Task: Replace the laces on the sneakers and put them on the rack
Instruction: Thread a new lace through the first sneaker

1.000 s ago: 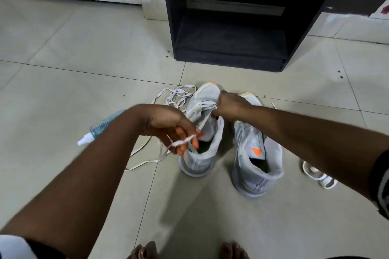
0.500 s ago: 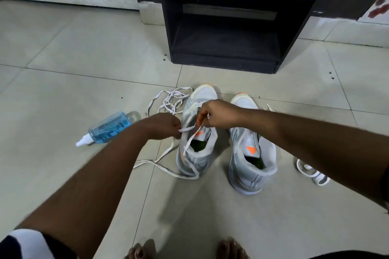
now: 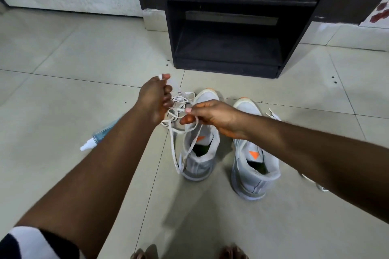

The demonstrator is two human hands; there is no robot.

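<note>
Two pale grey fabric sneakers w/ orange tongue tabs, side by side on pale tiled floor point(image 3: 63, 65), toes toward 12 o'clock. Left sneaker point(image 3: 199, 153) partly unlaced; right sneaker point(image 3: 253, 172) just beside it at 3 o'clock. Left hand point(image 3: 154, 99) raised, fingers closed on bunched flat white lace point(image 3: 173, 149). Right hand point(image 3: 212, 116) pinching same lace btwn thumb & forefinger above left sneaker. Black open wooden rack point(image 3: 227, 61) at 12 o'clock. Blue clear spray bottle point(image 3: 99, 135) lying at 9 o'clock, mostly hidden by left forearm.

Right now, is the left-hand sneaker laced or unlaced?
Unlaced: the left sneaker gapes open, its lace hanging loose from both hands.
</note>
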